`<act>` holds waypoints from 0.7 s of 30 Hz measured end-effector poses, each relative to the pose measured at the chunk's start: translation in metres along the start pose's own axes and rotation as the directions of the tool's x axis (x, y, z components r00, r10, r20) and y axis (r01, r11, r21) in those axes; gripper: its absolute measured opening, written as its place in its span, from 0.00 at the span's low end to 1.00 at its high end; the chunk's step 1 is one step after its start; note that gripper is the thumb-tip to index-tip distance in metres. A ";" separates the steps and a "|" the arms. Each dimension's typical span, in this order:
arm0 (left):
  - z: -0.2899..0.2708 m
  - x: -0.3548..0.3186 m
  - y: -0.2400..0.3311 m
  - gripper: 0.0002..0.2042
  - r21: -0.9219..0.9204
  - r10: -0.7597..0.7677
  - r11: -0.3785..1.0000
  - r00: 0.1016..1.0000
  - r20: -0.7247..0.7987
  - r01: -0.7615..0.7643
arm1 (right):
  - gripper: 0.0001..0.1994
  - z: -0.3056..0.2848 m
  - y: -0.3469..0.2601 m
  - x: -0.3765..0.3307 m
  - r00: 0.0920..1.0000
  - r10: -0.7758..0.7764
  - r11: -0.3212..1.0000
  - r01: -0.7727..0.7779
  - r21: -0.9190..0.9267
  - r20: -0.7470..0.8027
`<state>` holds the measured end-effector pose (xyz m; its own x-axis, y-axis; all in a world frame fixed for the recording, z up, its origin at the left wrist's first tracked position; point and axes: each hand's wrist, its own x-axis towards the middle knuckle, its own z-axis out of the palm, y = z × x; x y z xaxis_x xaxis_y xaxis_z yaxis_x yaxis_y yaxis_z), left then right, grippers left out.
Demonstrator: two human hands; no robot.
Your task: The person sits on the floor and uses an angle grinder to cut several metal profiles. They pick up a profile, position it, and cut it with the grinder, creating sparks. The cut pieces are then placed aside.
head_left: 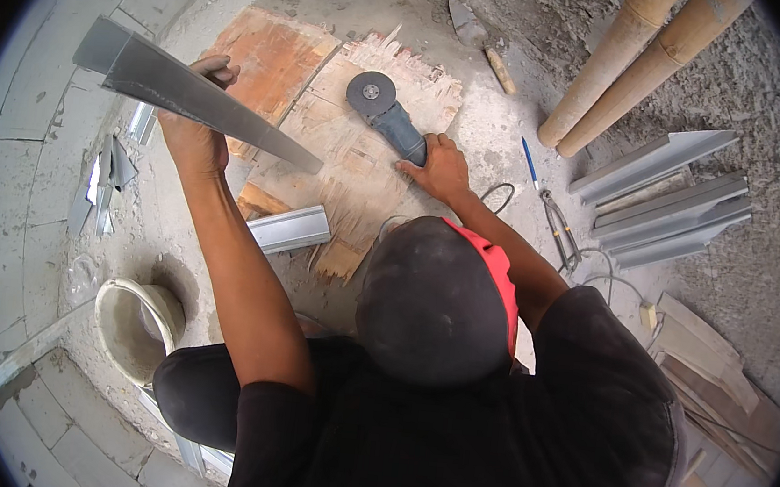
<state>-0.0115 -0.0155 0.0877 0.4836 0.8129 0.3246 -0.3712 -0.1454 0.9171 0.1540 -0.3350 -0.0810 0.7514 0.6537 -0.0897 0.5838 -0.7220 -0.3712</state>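
Neither of my hands is in view. In front of me another person in a black cap [435,309] and dark shirt crouches with their back to me. That person's left hand [196,136] grips a long grey metal profile [198,94], raised and slanting down to the right. Their right hand [442,166] is closed around the rear body of an angle grinder [399,132], whose dark disc [371,93] points away over a worn plywood sheet [325,134]. Whether the disc spins cannot be told. A short metal channel [290,229] lies by the plywood's near edge.
A bucket [106,315] stands at left near metal scraps [106,183]. At right are several metal profiles [670,214], pliers [560,230] and a blue pencil-like stick [529,161]. Bamboo poles [613,68] stand at upper right; a trowel [469,26] lies beyond the plywood.
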 end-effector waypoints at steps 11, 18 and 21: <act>-0.069 0.009 -0.011 0.11 0.202 0.206 0.964 0.967 -0.147 -0.175 | 0.16 -0.032 -0.067 -0.021 0.854 -0.404 0.827 0.494 0.268 -0.328; -0.087 0.005 0.006 0.24 -0.176 -0.093 0.978 0.992 0.090 0.108 | 0.30 0.037 -0.179 -0.039 0.544 -0.828 0.560 0.785 0.264 0.138; -0.077 -0.005 0.009 0.20 -0.222 0.057 0.975 0.987 0.152 -0.022 | 0.39 0.062 -0.197 -0.045 0.499 -0.800 0.569 0.807 0.159 0.333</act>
<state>-0.0783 0.0225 0.0768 0.5766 0.7077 0.4082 -0.5488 -0.0346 0.8352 -0.0138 -0.2081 -0.0614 -0.1942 0.9794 -0.0554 0.8898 0.1521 -0.4303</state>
